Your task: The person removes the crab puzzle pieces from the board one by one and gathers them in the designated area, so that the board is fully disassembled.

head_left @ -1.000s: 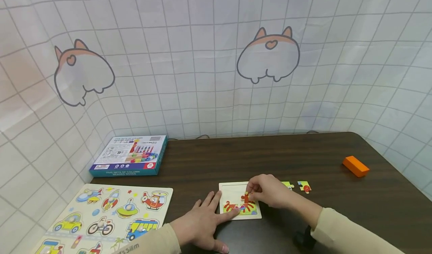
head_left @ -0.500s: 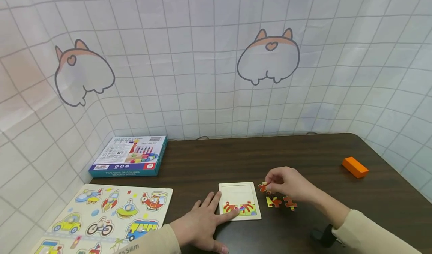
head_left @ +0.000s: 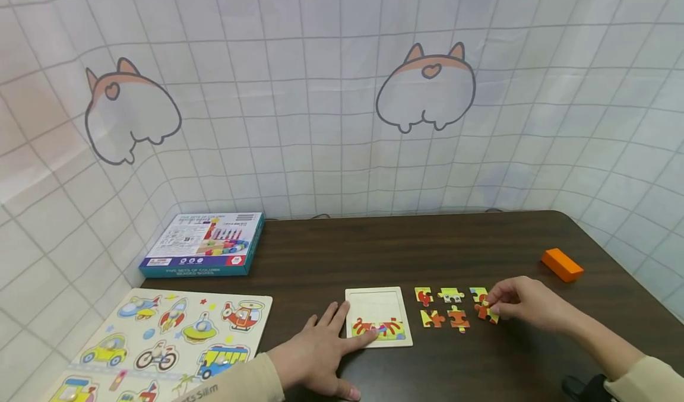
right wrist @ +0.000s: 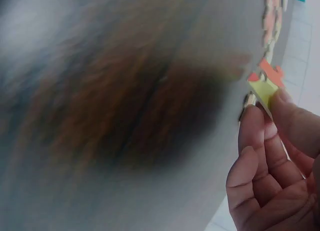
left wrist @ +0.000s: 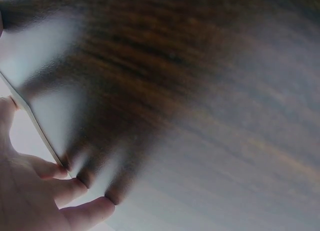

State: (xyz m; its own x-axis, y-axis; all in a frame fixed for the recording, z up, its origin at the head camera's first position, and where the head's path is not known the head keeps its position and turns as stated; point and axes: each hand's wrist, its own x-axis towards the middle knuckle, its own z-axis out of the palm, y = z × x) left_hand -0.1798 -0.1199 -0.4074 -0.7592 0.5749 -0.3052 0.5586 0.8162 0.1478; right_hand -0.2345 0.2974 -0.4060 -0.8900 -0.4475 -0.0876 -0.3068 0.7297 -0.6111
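Note:
My left hand (head_left: 323,351) lies spread on the table, its index finger on the lower part of a small wooden puzzle board (head_left: 374,307). Red and yellow-green pieces fill the board's bottom strip; its upper part is bare. In the left wrist view, fingertips of the left hand (left wrist: 45,191) meet the board's edge. My right hand (head_left: 529,301) pinches a red and yellow jigsaw piece (head_left: 485,312) between thumb and fingers, at the right end of the loose pieces. The right wrist view shows this piece (right wrist: 265,88) tilted in the grip.
Several loose jigsaw pieces (head_left: 451,296) lie in two rows right of the board. A vehicle peg puzzle (head_left: 176,342) is at the left, with a teal box (head_left: 205,244) behind it. An orange block (head_left: 563,265) sits at the far right of the dark table (head_left: 331,250).
My right hand has carried a piece from the board to the right, then moved on to the far end of the loose pieces, with a piece in its fingers. The left hand stays put.

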